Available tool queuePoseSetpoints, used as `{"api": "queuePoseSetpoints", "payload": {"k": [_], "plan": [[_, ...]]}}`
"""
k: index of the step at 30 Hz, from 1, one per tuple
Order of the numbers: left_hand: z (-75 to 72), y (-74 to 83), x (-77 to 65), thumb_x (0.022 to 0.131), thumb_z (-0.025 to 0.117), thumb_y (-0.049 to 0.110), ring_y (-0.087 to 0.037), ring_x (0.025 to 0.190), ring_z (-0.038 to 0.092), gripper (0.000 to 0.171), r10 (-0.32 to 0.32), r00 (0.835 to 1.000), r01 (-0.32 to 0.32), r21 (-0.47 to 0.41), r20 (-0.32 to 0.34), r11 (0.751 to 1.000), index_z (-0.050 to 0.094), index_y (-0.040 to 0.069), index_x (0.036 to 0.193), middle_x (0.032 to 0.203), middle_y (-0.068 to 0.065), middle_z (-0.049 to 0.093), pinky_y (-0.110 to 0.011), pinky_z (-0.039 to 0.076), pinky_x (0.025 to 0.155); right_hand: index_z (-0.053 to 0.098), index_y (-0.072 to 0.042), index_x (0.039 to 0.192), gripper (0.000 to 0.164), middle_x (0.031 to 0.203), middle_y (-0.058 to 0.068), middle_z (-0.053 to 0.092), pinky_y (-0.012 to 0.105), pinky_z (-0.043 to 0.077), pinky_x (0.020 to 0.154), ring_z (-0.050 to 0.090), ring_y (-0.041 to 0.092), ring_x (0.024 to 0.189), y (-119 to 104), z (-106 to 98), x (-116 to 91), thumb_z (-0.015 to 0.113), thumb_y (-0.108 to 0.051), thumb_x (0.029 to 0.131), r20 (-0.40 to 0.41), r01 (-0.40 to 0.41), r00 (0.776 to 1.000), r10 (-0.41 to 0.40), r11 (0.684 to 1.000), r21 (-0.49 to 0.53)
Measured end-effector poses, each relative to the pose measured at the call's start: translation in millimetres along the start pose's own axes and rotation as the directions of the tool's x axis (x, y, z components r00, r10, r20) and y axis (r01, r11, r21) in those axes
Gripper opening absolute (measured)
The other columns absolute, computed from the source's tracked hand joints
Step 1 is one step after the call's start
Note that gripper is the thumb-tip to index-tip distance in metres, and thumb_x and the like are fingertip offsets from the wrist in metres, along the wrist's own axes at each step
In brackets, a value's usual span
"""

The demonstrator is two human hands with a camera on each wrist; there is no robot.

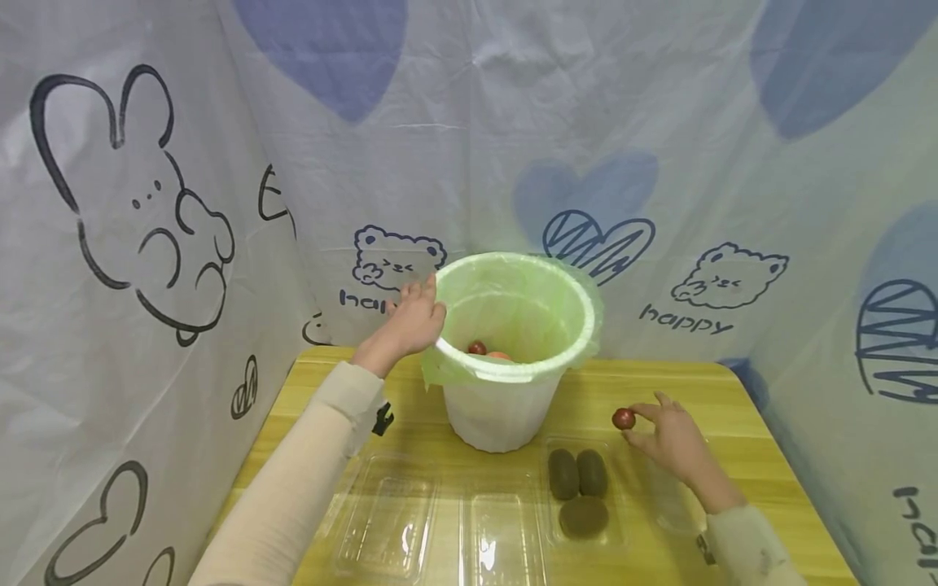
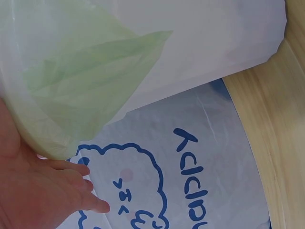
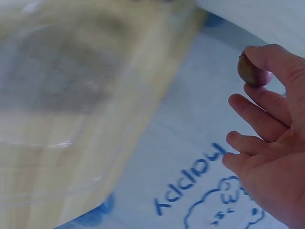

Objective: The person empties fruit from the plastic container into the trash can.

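My right hand [image 1: 670, 439] pinches a small, round dark-red fruit [image 1: 624, 418] between thumb and fingertips, held over the right side of the table. In the right wrist view, the other fingers spread below this fruit [image 3: 252, 70]. At the left rim of a white bucket [image 1: 498, 415], my left hand [image 1: 416, 320] grips the edge with its thumb by the rim and fingers on the outer side. A pale green bag [image 1: 545, 301] lines the bucket and folds over its rim. Inside lie a similar red fruit [image 1: 477, 347] and a partly hidden orange-pink thing [image 1: 500, 356].
Three brown kiwis [image 1: 584, 517] lie in a clear plastic tray right of the bucket's front. Two clear trays, one at the left [image 1: 388, 513] and one in the middle [image 1: 501, 529], stand before the bucket. Another clear tray [image 1: 670, 500] sits under my right forearm. Printed sheeting [image 1: 469, 163] surrounds the wooden table.
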State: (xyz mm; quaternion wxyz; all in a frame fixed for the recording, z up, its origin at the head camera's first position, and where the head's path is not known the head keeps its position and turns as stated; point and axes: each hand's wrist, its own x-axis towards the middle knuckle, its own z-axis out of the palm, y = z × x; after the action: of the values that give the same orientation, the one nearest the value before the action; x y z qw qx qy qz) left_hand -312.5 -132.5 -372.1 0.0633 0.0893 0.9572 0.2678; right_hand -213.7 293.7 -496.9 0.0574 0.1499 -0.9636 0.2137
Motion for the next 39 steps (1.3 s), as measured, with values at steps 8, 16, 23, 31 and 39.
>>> {"api": "queuePoseSetpoints", "payload": {"k": [8,16,23,31,39], "plan": [[-0.1,-0.1,-0.9,0.112,0.026,0.033,-0.049,0.162,-0.004,0.068,-0.004,1.0,0.004,-0.014,0.001,1.0,0.003,0.002,0.168,0.174,-0.03,0.003,-0.072,-0.007,0.127,0.069,0.002,0.134,0.05,0.142,0.046,0.051,0.076,0.049,0.102,0.056,0.067,0.122,-28.2,-38.2,24.2,0.077,-0.027,0.094,-0.051,-0.064,0.996,0.067,0.996,0.07],[-1.4,0.0,-2.3,0.112,0.026,0.032,-0.049,0.162,-0.004,0.068,-0.002,1.0,0.002,-0.02,-0.005,1.0,0.005,0.001,0.168,0.173,-0.03,0.003,-0.073,-0.006,0.126,0.074,-0.004,0.127,0.037,0.117,0.021,0.078,0.063,0.059,0.095,0.073,0.046,0.108,-48.8,-60.9,43.0,0.078,-0.018,0.093,-0.18,0.031,0.984,-0.008,0.992,0.125],[-2.4,1.4,-3.8,0.112,0.026,0.033,-0.049,0.162,-0.004,0.068,-0.008,1.0,0.008,-0.018,-0.002,1.0,0.003,0.002,0.168,0.174,-0.03,0.004,-0.073,-0.007,0.126,0.073,-0.008,0.13,0.037,0.12,0.016,0.078,0.058,0.062,0.093,0.075,0.041,0.109,-66.6,-75.5,54.8,0.073,-0.027,0.099,-0.183,0.011,0.983,0.027,0.979,0.204],[-2.9,2.5,-3.4,0.111,0.024,0.033,-0.049,0.162,-0.004,0.068,-0.011,1.0,0.011,0.003,-0.003,1.0,0.005,0.001,0.168,0.173,-0.031,0.004,-0.073,-0.006,0.126,0.071,-0.008,0.134,0.044,0.124,0.016,0.077,0.058,0.059,0.098,0.071,0.039,0.116,-84.2,-86.8,68.7,0.071,-0.037,0.1,-0.185,-0.022,0.981,0.062,0.978,0.208],[-2.4,1.9,-4.4,0.112,0.025,0.033,-0.048,0.162,-0.006,0.068,-0.015,1.0,0.015,-0.01,0.004,1.0,0.002,0.002,0.168,0.174,-0.03,0.0,-0.071,-0.007,0.127,0.071,-0.007,0.133,0.047,0.135,0.019,0.071,0.067,0.043,0.112,0.059,0.044,0.13,-102.8,-88.1,85.0,0.072,-0.039,0.099,-0.157,-0.022,0.986,0.057,0.976,0.216]]}}
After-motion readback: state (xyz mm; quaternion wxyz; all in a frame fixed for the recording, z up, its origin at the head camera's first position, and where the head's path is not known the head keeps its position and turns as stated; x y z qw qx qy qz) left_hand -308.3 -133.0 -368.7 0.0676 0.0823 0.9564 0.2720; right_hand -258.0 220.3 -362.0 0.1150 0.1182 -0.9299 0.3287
